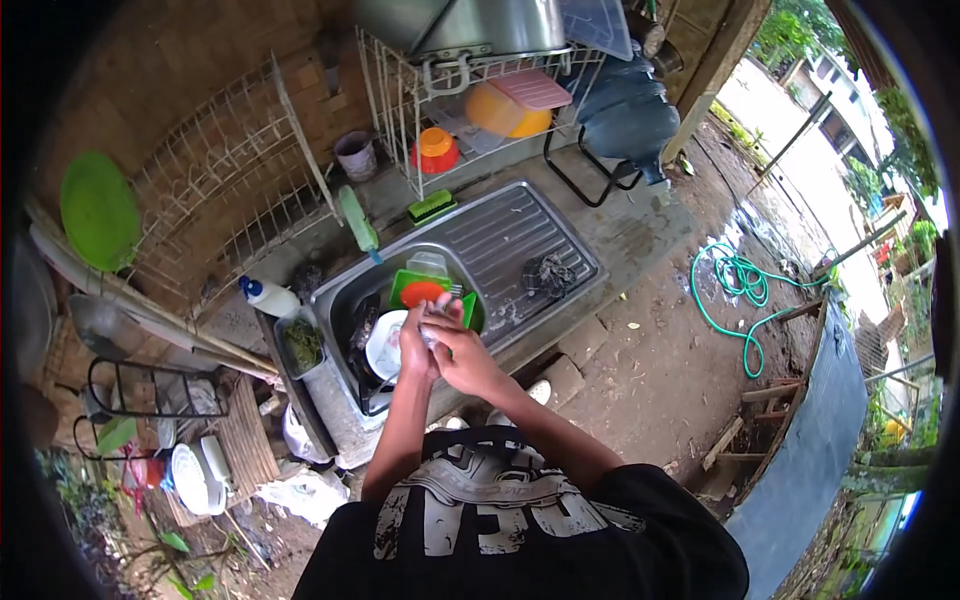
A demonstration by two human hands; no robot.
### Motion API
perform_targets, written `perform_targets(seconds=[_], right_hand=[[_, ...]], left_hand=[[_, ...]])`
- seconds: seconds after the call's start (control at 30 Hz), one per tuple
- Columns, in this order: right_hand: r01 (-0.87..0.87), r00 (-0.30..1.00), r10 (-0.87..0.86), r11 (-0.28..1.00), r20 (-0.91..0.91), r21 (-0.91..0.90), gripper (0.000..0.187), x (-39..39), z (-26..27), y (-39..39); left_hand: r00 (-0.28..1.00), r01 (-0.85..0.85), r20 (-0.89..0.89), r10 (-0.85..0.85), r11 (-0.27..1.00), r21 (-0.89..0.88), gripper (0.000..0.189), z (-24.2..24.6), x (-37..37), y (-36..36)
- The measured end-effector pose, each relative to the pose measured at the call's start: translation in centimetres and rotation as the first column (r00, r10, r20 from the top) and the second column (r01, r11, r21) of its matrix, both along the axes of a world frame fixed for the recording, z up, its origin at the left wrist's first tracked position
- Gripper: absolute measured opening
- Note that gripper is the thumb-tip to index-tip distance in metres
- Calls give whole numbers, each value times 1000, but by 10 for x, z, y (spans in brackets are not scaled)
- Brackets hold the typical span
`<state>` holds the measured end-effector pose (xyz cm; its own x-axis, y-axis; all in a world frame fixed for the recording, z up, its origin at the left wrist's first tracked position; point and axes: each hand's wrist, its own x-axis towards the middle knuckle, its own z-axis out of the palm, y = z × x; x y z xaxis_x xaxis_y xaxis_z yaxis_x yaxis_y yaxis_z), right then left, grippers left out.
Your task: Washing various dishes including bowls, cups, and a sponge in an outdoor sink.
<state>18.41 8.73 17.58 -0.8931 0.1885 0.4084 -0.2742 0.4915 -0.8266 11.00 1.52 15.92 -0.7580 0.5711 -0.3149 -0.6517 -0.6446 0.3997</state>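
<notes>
My left hand (417,337) and my right hand (459,346) are pressed together over a stainless steel sink (480,300), with pale foam or something whitish between the fingers. Whether they hold an object cannot be told. Below them the basin holds a white bowl (384,345), an orange-red dish (420,293), green plastic pieces (399,283), a clear container (427,263), and dark items partly hidden at the left. A fork's tines show near my fingertips. On the ribbed drainboard (517,225) lies a dark, crumpled bundle (549,276).
A white bottle with a blue cap (268,297) and a tub of green matter (301,343) stand left of the basin. Behind it lie a green brush (432,206) and a green-handled tool (358,221). A wire rack (390,112) bears a large metal pot (480,26).
</notes>
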Motion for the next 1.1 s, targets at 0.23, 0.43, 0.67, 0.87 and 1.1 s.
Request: perform_targets(seconds=[0.23,0.43,0.67,0.87,1.1], right_hand=[[109,994,-113,954,-2,279,48,14,-10,-8],[141,990,-142,982,-2,125,51,15,3,-20],[122,986,-119,992,114,-17,35,5,6,-6],[66,961,79,867,266,-493,22,-4,1,9],[501,863,-495,864,99,-48,30,-14,6,4]], left_hand=[[992,122,-21,-122,992,-30,38,1,7,-16],[988,142,-43,-146,986,-83,49,3,15,-16],[975,195,-95,-202,978,-80,42,-15,1,-27],[958,215,-134,-253,945,-247,18,-6,-5,-40],[996,64,-48,-76,974,-216,12,6,-8,-43]])
